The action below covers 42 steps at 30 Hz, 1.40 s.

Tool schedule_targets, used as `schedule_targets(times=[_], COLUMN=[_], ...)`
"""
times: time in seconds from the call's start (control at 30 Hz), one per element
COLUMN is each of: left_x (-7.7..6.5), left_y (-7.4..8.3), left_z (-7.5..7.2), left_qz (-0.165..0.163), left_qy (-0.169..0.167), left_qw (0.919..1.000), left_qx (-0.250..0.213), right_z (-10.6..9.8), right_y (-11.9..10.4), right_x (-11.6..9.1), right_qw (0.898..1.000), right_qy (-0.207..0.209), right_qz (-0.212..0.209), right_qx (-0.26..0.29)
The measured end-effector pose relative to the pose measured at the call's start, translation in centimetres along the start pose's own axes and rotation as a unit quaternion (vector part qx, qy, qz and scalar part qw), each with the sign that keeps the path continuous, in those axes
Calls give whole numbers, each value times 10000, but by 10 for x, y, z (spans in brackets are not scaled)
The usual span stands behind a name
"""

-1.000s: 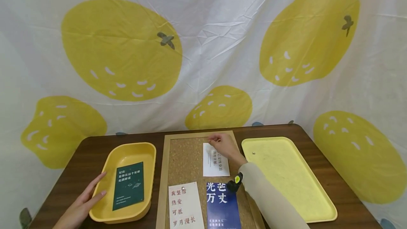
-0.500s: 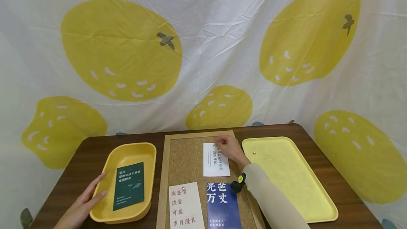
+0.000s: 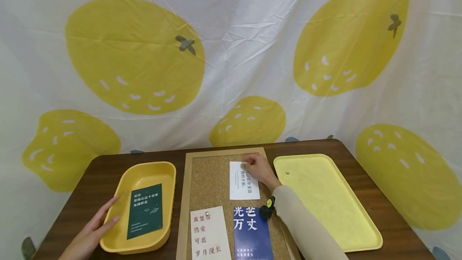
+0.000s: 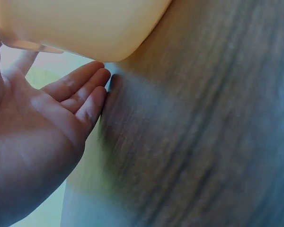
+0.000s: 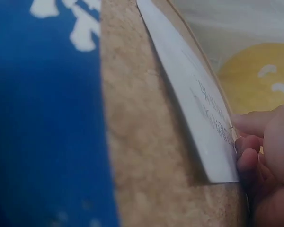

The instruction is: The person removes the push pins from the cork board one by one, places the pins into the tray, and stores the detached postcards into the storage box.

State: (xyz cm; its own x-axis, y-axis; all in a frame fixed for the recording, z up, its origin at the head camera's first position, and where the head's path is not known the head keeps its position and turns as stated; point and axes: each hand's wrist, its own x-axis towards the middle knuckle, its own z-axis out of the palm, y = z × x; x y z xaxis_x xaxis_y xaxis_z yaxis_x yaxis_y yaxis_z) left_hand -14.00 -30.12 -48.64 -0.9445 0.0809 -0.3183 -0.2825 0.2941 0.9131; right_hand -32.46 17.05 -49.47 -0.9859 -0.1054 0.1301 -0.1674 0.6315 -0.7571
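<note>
A white card (image 3: 238, 189) with printed characters lies on the upper part of the cork board (image 3: 209, 179). My right hand (image 3: 258, 167) is at its top edge; thumb and index finger pinch around the spot of a pushpin, which the fingers mostly hide. In the right wrist view the hand (image 5: 274, 151) has its other fingers curled beside the card. Fingers fairly straight, my left hand (image 3: 88, 234) touches the near-left rim of the deep yellow bin (image 3: 146, 175). Inside the bin rests a dark green card (image 3: 146, 212).
Lower on the board, a cream card (image 3: 209, 236) and a blue card (image 3: 250, 234) lie side by side, each with a pin near its top. To the right, a pale yellow tray (image 3: 325, 204) holds a single pushpin (image 3: 287, 173). A lemon-patterned cloth (image 3: 231, 59) hangs behind the table.
My right hand has shifted slightly right along the card's top edge, and its fingers now cover the pushpin seen half a second ago. The left hand stays on the bin.
</note>
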Motion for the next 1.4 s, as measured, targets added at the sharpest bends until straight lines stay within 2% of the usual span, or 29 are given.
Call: schedule_targets(times=[0.23, 0.47, 0.6, 0.77, 0.9, 0.93, 1.13, 1.23, 1.4], left_x=[-3, -5, -8, -16, -20, -22, -32, -35, -38], left_y=[1, 8, 16, 30, 48, 52, 78, 90, 104], left_z=[-2, -2, -1, 3, 11, 14, 36, 51, 80], left_qz=[-136, -230, -106, 192, 530, 713, 1657, 2009, 2778], left_qy=[137, 410, 700, 1195, 1339, 1357, 1340, 1270, 1053], left_qw=[9992, 9982, 9934, 9749, 9600, 9566, 9358, 9227, 9012], left_qx=[340, 370, 898, 1871, 2403, 2477, 2807, 3036, 3157], right_z=[4, 7, 9, 10, 11, 11, 13, 13, 12], right_y=[1, 0, 1, 1, 1, 0, -4, -5, -5], right_x=[0, 0, 0, 0, 1, 1, 0, 0, 0], right_qw=[9999, 9995, 9992, 9985, 9977, 9977, 9979, 9980, 9982], right_qy=[72, 186, 220, 284, 372, 388, 417, 427, 410], right_qz=[-98, -268, -331, -430, -503, -504, -447, -395, -328], right_qx=[-26, -51, -106, -188, -262, -255, -205, -232, -287])
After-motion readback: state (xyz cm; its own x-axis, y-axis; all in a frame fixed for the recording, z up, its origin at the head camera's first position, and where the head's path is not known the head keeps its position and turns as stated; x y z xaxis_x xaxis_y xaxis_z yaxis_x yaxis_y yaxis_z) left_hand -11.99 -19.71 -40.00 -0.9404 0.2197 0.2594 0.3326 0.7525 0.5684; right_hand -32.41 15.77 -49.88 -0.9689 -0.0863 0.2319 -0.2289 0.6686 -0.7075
